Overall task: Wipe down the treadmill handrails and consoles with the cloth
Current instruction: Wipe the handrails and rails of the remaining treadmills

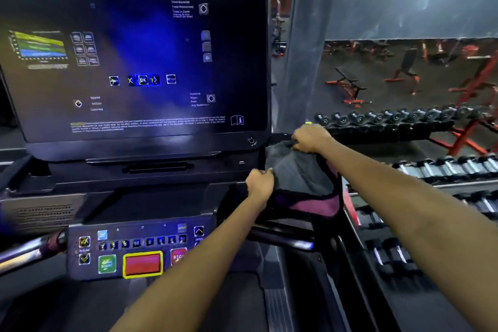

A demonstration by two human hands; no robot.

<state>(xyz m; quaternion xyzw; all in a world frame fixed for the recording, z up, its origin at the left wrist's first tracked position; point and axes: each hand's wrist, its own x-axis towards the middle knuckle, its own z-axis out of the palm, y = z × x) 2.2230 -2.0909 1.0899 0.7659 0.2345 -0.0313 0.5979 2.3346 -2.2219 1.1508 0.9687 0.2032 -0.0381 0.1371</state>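
Note:
A grey cloth [299,170] with pink patches is stretched between both hands, just right of the treadmill's big dark console screen [134,62]. My left hand [260,183] grips the cloth's lower left edge. My right hand [310,139] pinches its upper edge near the screen's bottom right corner. The cloth drapes over the right side of the console, hiding what is under it. A lower control panel [134,248] with number keys, a green start key and a red stop key sits below. A chrome handrail [29,253] runs at the lower left.
Racks of dumbbells [404,118] stand to the right, close beside the treadmill. Red and black benches [404,73] fill the gym floor beyond. A grey pillar [296,48] rises behind the console. The treadmill's black side rail [336,264] runs down the right.

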